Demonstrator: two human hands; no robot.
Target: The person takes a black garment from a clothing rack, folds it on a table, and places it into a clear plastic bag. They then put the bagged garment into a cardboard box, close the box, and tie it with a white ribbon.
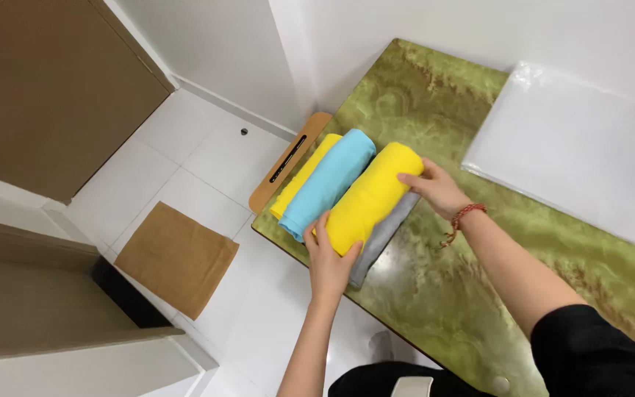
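— What's the setting?
— I see a green marbled table at centre-right, white tiled floor on the left.
— And the hands?
— My left hand and right hand curl loosely around the yellow roll's ends, beside a blue roll.

I count three rolled cloths on the green marbled surface: two yellow and one light blue. The large yellow roll lies nearest me, the light blue roll beside it, and the thinner yellow roll beyond that. One flat grey cloth shows under the large roll. I see two hands, the left hand and the right hand, with one red bracelet. There is one wooden board, one white plastic-wrapped panel, and one brown mat on the floor.
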